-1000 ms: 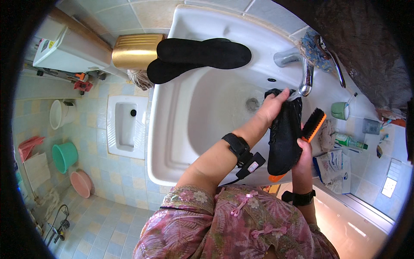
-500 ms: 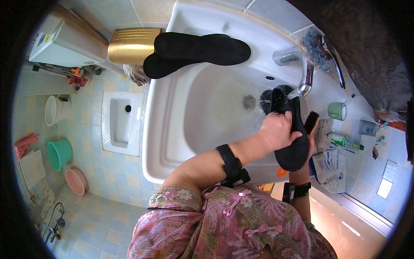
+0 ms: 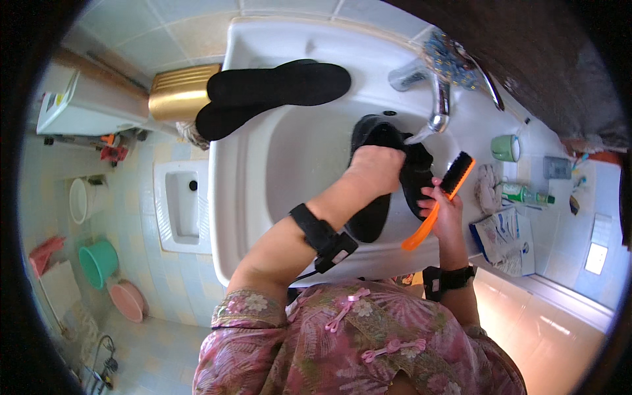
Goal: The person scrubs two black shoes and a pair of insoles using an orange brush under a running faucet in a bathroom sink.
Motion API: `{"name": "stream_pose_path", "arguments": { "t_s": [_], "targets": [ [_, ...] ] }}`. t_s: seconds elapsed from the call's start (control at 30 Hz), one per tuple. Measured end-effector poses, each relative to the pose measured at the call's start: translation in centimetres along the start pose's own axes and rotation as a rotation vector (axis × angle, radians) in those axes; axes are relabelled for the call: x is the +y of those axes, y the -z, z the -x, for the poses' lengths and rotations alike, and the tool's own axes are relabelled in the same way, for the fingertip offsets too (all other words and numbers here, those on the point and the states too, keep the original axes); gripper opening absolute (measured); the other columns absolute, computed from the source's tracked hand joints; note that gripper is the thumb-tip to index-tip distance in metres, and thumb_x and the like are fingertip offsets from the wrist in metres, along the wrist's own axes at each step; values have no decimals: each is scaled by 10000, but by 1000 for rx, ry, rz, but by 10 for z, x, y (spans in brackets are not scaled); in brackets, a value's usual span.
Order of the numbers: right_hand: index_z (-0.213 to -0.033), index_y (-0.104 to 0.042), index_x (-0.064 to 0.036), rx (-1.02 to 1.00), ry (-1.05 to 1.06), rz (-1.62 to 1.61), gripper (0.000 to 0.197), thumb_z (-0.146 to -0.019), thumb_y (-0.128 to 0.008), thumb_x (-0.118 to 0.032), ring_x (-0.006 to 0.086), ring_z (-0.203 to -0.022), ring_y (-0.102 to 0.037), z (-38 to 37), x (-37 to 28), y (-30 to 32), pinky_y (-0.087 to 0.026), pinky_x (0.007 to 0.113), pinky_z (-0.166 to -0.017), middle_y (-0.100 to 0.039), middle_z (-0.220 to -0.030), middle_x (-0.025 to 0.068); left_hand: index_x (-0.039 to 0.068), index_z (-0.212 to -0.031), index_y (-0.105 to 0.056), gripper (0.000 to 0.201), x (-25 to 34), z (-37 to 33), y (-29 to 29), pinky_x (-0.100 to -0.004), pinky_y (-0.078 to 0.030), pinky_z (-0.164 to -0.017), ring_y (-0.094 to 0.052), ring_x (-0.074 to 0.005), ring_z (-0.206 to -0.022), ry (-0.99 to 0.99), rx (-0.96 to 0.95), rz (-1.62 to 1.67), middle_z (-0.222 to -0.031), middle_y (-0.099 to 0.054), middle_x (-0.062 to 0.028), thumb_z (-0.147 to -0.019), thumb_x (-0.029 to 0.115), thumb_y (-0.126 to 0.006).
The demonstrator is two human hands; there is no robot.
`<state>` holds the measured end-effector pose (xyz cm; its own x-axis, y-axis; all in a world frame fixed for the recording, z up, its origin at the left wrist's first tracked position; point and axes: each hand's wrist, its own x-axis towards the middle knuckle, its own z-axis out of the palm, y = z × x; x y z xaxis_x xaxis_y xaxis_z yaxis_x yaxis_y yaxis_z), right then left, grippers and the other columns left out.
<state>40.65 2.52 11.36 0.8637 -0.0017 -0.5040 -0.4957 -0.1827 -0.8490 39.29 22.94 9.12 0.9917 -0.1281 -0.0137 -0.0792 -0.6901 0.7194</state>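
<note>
My left hand (image 3: 376,170) is closed around a black shoe (image 3: 368,220) over the right part of the white sink (image 3: 247,227). A second black shoe (image 3: 415,181) lies beside it, to the right, below the running tap (image 3: 440,112). My right hand (image 3: 446,209) is closed on a scrubbing brush (image 3: 431,220) with an orange handle and black bristles, which point up and away from me. The right fingertips are close to the second shoe; whether they touch it I cannot tell.
Two black insoles (image 3: 276,85) overlap on the sink's far left rim, against a golden box (image 3: 181,92). On the right are a green cup (image 3: 505,148), a green bottle (image 3: 520,193) and a plastic packet (image 3: 503,240). A squat toilet (image 3: 181,207) and buckets stand to the left.
My left hand has moved left with the shoe, away from my right hand. The brush, mostly hidden behind the shoe before, now shows fully in my right hand. The view has shifted slightly.
</note>
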Motion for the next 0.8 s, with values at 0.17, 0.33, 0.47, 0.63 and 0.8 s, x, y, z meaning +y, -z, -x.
{"name": "stream_pose_path", "arguments": {
  "t_s": [0.17,0.33,0.47,0.63,0.8],
  "targets": [
    [-904,-589,-58,217,123,395,178,-795,-622,-196,60,-463,-436,-38,8,45,-354,215,-420,-548,-670,14,66,-809,-590,145,-26,-2,-19,-380,-486,-657,-610,-293,-746,147,-71,-132,-793,-621,-128,-694,123,-522],
    [-872,-589,-11,207,269,799,367,-709,-682,-326,179,-666,-561,-67,13,49,-438,291,-637,-592,-728,77,73,-854,-559,188,-36,0,-36,-364,-476,-665,-606,-277,-760,187,-86,-284,-803,-614,-107,-702,183,-579],
    [-883,-591,-5,184,163,902,421,-704,-662,-379,271,-747,-598,-90,15,51,-453,342,-670,-616,-790,144,68,-869,-555,269,-22,9,-23,-371,-438,-713,-555,-275,-811,134,175,-270,-819,-567,-94,-655,186,-667],
    [-934,-583,2,-8,81,1265,459,-715,-631,-397,339,-866,-577,-109,29,63,-448,372,-751,-603,-900,211,36,-952,-566,329,8,19,-38,-364,-435,-765,-528,-274,-875,-238,352,-95,-900,-558,-117,-642,100,-654],
    [-985,-549,17,-74,107,933,432,-669,-715,-225,265,-841,-597,-90,36,53,-455,335,-741,-610,-919,167,5,-1145,-464,516,19,-14,-84,-345,-411,-870,-497,-323,-1003,-84,290,67,-1069,-525,-177,-694,171,-650]
  ]
}}
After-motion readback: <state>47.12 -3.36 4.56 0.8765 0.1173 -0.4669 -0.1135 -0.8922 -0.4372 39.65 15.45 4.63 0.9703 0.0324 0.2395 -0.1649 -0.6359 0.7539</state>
